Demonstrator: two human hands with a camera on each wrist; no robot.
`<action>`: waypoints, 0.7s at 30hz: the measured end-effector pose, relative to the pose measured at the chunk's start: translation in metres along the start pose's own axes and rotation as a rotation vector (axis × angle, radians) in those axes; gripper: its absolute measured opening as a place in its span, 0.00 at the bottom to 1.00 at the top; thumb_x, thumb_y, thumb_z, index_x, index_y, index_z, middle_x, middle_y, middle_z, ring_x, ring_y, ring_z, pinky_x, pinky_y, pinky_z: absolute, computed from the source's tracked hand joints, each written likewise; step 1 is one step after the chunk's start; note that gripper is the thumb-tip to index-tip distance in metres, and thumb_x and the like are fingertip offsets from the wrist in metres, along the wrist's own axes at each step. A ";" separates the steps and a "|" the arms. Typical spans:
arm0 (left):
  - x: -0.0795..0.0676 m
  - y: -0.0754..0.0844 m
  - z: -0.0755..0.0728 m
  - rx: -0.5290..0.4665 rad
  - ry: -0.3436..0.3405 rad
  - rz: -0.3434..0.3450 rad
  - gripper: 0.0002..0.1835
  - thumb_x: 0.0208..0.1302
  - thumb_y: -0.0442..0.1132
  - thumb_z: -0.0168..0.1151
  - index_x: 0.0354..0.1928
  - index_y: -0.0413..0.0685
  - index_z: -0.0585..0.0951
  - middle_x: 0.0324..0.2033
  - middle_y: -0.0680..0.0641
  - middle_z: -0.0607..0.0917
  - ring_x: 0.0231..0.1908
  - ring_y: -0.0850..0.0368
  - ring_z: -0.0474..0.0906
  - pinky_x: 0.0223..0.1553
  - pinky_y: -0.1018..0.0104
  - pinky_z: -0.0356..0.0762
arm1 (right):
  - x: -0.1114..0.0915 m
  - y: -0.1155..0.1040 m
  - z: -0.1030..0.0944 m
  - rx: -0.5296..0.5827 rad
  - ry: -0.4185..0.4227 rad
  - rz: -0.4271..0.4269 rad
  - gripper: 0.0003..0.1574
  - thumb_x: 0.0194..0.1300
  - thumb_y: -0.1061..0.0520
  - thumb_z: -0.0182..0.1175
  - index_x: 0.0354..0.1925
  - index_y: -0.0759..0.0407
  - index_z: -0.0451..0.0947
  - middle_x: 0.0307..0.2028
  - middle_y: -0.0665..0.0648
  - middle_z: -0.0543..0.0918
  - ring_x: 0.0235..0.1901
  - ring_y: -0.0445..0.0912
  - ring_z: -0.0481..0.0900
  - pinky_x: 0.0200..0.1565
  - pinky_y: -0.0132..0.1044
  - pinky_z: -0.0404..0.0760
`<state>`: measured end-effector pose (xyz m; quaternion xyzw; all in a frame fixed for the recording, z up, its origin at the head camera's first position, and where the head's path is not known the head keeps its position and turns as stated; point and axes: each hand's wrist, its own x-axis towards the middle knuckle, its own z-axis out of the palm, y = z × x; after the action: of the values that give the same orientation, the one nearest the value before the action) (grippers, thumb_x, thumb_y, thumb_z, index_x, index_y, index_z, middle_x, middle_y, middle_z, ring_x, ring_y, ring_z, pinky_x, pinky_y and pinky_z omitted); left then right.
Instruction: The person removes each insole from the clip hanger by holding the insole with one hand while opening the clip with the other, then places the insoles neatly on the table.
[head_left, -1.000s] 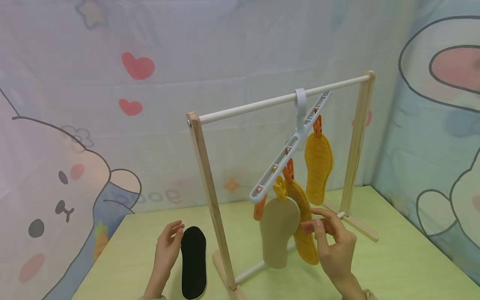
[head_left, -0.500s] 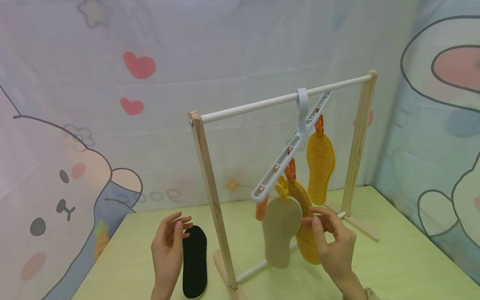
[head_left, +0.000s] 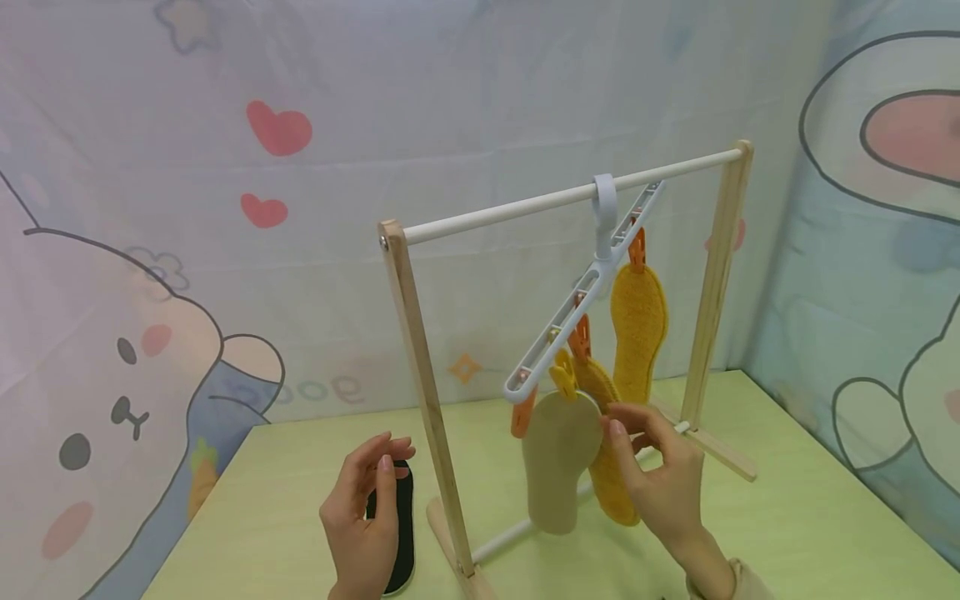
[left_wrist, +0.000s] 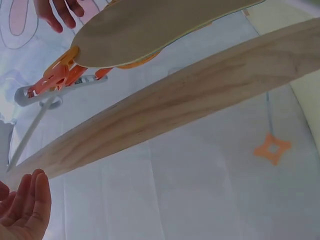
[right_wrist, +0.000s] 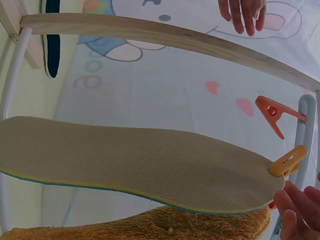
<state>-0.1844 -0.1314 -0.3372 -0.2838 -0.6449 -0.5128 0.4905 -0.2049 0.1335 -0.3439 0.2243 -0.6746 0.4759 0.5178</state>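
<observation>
A beige insole [head_left: 558, 467] hangs by its upper end from a yellow clip [head_left: 564, 375] on the white clip hanger [head_left: 558, 337]. My right hand [head_left: 660, 467] is at its right edge, fingers loosely bent; in the right wrist view the fingertips [right_wrist: 282, 197] are right at the insole's clipped end, near the clip. Behind it a fuzzy yellow insole [head_left: 618, 496] hangs from an orange clip [head_left: 579, 337]. On the left, my left hand [head_left: 367, 508] is raised with relaxed fingers and holds nothing. It partly hides a black insole [head_left: 405, 533] lying on the table.
The hanger hooks over the white rod [head_left: 495, 218] of a wooden rack, whose left post [head_left: 423, 375] stands between my hands. A second yellow insole [head_left: 639, 325] hangs farther back. An orange clip [head_left: 522, 417] dangles at the hanger's near end. A printed curtain [head_left: 480, 100] stands behind.
My left hand has moved right and now overlaps the black insole in the head view. My right hand has risen slightly and shifted left along the beige insole's edge.
</observation>
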 end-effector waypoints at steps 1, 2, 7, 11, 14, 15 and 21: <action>0.000 0.001 0.002 -0.005 -0.003 0.018 0.15 0.55 0.14 0.45 0.44 0.25 0.73 0.34 0.45 0.82 0.36 0.68 0.80 0.34 0.78 0.78 | 0.001 0.000 0.000 -0.005 -0.004 -0.001 0.15 0.47 0.76 0.58 0.34 0.65 0.79 0.25 0.59 0.83 0.28 0.30 0.77 0.24 0.22 0.72; 0.000 0.002 0.003 -0.012 -0.007 0.033 0.15 0.55 0.13 0.45 0.44 0.25 0.73 0.34 0.44 0.81 0.36 0.68 0.80 0.34 0.78 0.78 | 0.002 0.000 0.000 -0.007 -0.007 -0.003 0.15 0.47 0.76 0.58 0.34 0.65 0.79 0.25 0.59 0.83 0.29 0.29 0.77 0.24 0.22 0.72; 0.000 0.005 0.009 -0.044 -0.032 0.089 0.15 0.54 0.14 0.46 0.44 0.23 0.73 0.34 0.38 0.81 0.37 0.66 0.80 0.35 0.76 0.78 | 0.006 -0.001 0.001 -0.018 -0.026 -0.016 0.14 0.47 0.75 0.58 0.34 0.65 0.79 0.26 0.59 0.82 0.30 0.29 0.76 0.25 0.22 0.72; 0.000 0.005 0.015 -0.043 -0.060 0.123 0.15 0.53 0.14 0.48 0.44 0.24 0.73 0.34 0.36 0.81 0.38 0.64 0.80 0.35 0.76 0.79 | 0.008 0.001 0.001 -0.030 -0.034 -0.029 0.16 0.45 0.76 0.59 0.33 0.64 0.80 0.27 0.59 0.82 0.30 0.30 0.76 0.25 0.22 0.73; -0.001 0.006 0.020 -0.018 -0.070 0.154 0.14 0.54 0.16 0.50 0.43 0.25 0.75 0.34 0.37 0.81 0.39 0.62 0.80 0.36 0.76 0.79 | 0.010 0.002 0.001 -0.035 -0.042 -0.038 0.16 0.44 0.76 0.60 0.33 0.63 0.80 0.27 0.58 0.83 0.31 0.30 0.76 0.25 0.22 0.73; -0.001 0.007 0.022 -0.013 -0.075 0.167 0.13 0.54 0.16 0.50 0.43 0.26 0.75 0.34 0.37 0.81 0.39 0.61 0.79 0.37 0.76 0.78 | 0.011 0.002 0.001 -0.037 -0.046 -0.040 0.16 0.44 0.76 0.60 0.34 0.63 0.80 0.27 0.58 0.83 0.31 0.30 0.76 0.25 0.22 0.73; -0.002 0.007 0.034 0.047 -0.099 0.298 0.09 0.61 0.26 0.49 0.40 0.26 0.75 0.35 0.38 0.81 0.36 0.58 0.78 0.37 0.77 0.77 | 0.014 0.002 0.000 -0.056 -0.083 -0.035 0.15 0.45 0.74 0.60 0.34 0.65 0.79 0.29 0.57 0.83 0.33 0.31 0.75 0.26 0.24 0.73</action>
<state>-0.1894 -0.0974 -0.3366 -0.3897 -0.6309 -0.4045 0.5353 -0.2114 0.1368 -0.3320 0.2413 -0.7046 0.4378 0.5036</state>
